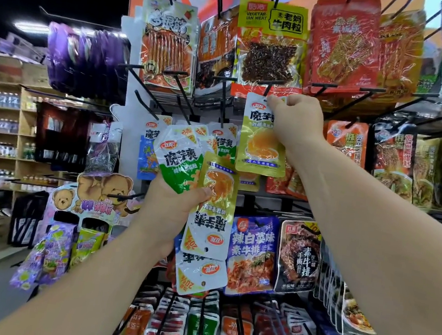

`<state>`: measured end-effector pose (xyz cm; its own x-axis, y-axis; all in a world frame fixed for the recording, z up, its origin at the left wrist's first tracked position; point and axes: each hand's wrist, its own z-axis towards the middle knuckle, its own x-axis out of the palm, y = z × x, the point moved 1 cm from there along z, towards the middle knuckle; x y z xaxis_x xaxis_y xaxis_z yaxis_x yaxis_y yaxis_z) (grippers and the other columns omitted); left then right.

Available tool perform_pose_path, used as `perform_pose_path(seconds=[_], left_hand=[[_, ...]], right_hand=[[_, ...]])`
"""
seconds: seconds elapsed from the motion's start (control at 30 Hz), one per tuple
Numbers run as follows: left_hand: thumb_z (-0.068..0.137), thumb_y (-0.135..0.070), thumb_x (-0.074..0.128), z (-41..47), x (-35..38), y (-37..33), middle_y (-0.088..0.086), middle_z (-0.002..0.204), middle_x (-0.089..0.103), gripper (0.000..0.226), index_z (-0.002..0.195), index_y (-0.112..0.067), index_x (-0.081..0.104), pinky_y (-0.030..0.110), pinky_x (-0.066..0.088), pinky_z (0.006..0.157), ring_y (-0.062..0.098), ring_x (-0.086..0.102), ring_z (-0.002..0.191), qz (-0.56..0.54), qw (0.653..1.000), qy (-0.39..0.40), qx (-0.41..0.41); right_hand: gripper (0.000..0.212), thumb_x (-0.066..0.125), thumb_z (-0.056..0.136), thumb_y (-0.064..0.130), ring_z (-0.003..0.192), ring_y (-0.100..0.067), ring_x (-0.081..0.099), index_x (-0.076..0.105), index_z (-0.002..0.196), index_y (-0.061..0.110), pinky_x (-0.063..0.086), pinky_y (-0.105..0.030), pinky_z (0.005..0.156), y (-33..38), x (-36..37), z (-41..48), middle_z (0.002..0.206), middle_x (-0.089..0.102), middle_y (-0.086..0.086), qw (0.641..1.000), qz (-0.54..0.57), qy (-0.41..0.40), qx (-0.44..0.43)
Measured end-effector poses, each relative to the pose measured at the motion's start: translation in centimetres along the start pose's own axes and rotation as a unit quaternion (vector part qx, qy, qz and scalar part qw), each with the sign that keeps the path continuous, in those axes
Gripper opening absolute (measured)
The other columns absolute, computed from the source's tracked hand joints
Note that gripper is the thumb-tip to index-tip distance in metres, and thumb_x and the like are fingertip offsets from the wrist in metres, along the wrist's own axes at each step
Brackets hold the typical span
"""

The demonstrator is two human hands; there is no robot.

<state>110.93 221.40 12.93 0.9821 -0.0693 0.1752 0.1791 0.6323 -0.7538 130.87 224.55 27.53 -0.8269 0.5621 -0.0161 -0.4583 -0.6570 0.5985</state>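
right hand (296, 118) pinches yellow packet (262, 144) by its top edge at the peg (267, 89); hole probably on the tip, blurred | left hand (172, 206) grips spare packets (208, 220) | packet: light, floppy, slick film; take by punched header | rack (133, 120) pegs carry more snack packs

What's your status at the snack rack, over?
Right hand pinching top of yellow-green foil snack packet at black wire hook. Left hand gripping bunch of green and yellow foil packets. Nothing blocking hook.
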Motion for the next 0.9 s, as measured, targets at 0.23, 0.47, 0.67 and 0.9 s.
perform_pose_path(seconds=[0.23,0.47,0.67,0.9], left_hand=[[0.091,0.008,0.070,0.0,0.1,0.1,-0.006,0.091,0.079,0.036,0.119,-0.014,0.066,0.026,0.061,0.069,0.013,0.076,0.086,0.001,1.000,0.001,0.008],[0.091,0.007,0.071,0.2,-0.1,0.4,0.002,0.108,0.079,0.041,0.125,-0.015,0.065,0.028,0.063,0.077,0.018,0.076,0.096,0.004,1.000,-0.007,0.011],[0.092,0.006,0.070,0.0,-0.1,0.4,0.003,0.109,0.079,0.039,0.122,-0.018,0.066,0.037,0.063,0.082,0.021,0.076,0.099,0.000,1.000,0.000,0.013],[0.093,0.008,0.067,-0.1,0.0,0.4,-0.002,0.098,0.079,0.035,0.118,-0.016,0.067,0.025,0.061,0.070,0.016,0.076,0.091,-0.002,1.000,0.006,0.013]], right_hand=[[0.059,0.069,0.097,0.036,0.056,-0.019,0.022,0.027,0.058,0.021,0.022,-0.033,0.058,-1.3,-1.0,-0.2,0.058,0.022,0.002,0.999,-0.017,0.003,-0.030],[0.059,0.067,0.097,0.034,0.045,-0.012,0.024,0.027,0.056,0.018,0.017,-0.030,0.046,-0.7,-1.4,-0.2,0.054,0.023,0.002,0.990,-0.094,-0.014,-0.104],[0.056,0.065,0.098,0.035,0.046,-0.011,0.026,0.030,0.059,0.017,0.018,-0.030,0.047,-0.7,-0.9,-0.2,0.056,0.027,0.001,0.989,-0.107,-0.013,-0.100],[0.053,0.063,0.101,0.036,0.050,-0.019,0.034,0.038,0.060,0.013,0.025,-0.034,0.052,-2.3,0.3,-0.3,0.055,0.037,-0.003,0.993,-0.116,0.014,-0.010]])
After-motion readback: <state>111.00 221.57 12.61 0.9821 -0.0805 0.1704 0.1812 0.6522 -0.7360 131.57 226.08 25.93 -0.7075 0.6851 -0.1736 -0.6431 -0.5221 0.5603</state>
